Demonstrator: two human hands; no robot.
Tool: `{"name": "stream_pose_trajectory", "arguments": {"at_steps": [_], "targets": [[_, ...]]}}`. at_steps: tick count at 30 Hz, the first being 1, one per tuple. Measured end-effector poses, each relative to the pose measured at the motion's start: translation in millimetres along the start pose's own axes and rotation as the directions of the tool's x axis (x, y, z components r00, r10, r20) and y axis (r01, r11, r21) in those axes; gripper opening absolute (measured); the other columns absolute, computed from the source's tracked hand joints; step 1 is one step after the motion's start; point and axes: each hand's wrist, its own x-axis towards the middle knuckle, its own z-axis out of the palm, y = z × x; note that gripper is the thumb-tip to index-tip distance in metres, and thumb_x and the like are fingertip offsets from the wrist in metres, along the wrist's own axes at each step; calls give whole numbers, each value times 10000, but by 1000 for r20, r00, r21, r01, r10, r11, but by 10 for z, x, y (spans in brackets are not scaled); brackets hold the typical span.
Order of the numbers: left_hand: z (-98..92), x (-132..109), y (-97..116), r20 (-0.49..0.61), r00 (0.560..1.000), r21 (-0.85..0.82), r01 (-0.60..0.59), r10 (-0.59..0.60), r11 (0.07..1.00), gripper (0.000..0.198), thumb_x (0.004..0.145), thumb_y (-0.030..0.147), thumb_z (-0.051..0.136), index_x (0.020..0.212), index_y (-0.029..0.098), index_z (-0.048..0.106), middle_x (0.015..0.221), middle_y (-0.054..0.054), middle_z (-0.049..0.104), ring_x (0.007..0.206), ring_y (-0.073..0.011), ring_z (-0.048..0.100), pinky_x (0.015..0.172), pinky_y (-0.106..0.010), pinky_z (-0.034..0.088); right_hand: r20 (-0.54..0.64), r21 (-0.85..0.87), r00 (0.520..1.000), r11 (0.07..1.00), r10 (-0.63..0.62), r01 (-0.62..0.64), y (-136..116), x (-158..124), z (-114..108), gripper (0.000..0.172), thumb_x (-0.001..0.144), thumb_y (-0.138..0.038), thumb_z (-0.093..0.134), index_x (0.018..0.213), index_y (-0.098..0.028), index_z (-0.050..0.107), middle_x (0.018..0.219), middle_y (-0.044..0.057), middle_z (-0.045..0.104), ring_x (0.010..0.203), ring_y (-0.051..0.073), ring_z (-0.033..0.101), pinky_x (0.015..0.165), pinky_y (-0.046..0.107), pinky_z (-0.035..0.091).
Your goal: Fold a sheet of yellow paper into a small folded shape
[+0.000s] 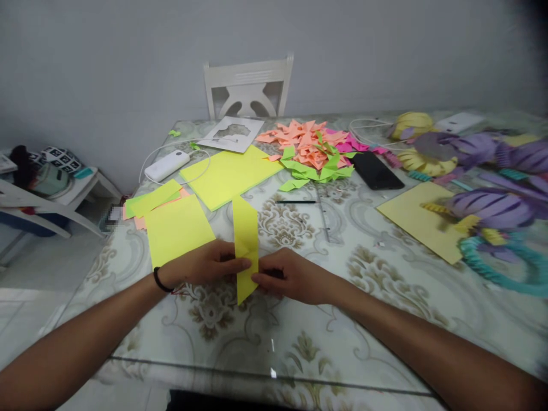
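A folded strip of yellow paper (245, 240) stands upright between my hands, just above the patterned tabletop. My left hand (216, 262) pinches it from the left, the thumb lying across its near face. From the right, my right hand (289, 277) grips its lower edge between thumb and fingers; some fingertips are hidden behind the paper. Left of my hands lies a flat yellow sheet (177, 228), partly under my left wrist. Beyond the strip is a larger stack of yellow paper (231, 174). A thin dark pen-like stick (296, 201) and a clear ruler (326, 220) lie to the right.
Folded orange and green paper pieces (308, 145) are heaped at the back. A black phone (377, 170), a pale yellow sheet (422, 220), purple paper shapes (492, 205) and a teal ring (509, 268) lie right. A white power bank (166, 165) with a cable sits left.
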Motion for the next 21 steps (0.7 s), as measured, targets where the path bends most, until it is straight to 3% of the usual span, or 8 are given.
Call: {"name": "stream_pose_trajectory", "arguments": {"at_steps": [6, 15, 21], "targets": [[2, -7, -15, 5, 1000, 85, -6, 6, 996, 449, 1002, 533, 522, 946, 128, 706, 812, -28, 657, 686, -131, 533, 605, -231, 408, 13, -30, 1000, 1000, -2, 2, 5, -7, -1, 368, 990, -424, 524, 732, -165, 566, 618, -21, 539, 535, 91, 436, 482, 214, 297], [6, -2, -2, -3, 994, 99, -107, 108, 989, 370, 1014, 447, 533, 993, 134, 729, 877, -52, 718, 737, -148, 603, 655, -231, 478, 6, -31, 999, 999, -34, 34, -25, -12, -42, 404, 959, -474, 562, 700, -163, 551, 589, -23, 506, 533, 94, 410, 486, 226, 269], [7, -1, 36, 8, 990, 45, -142, 142, 989, 329, 1018, 401, 535, 1049, 142, 736, 944, -67, 746, 792, -158, 629, 693, -238, 502, 9, -22, 1000, 1000, -2, 2, -37, -13, -32, 401, 983, -477, 519, 745, -160, 576, 639, 4, 583, 549, 104, 470, 492, 221, 318]]}}
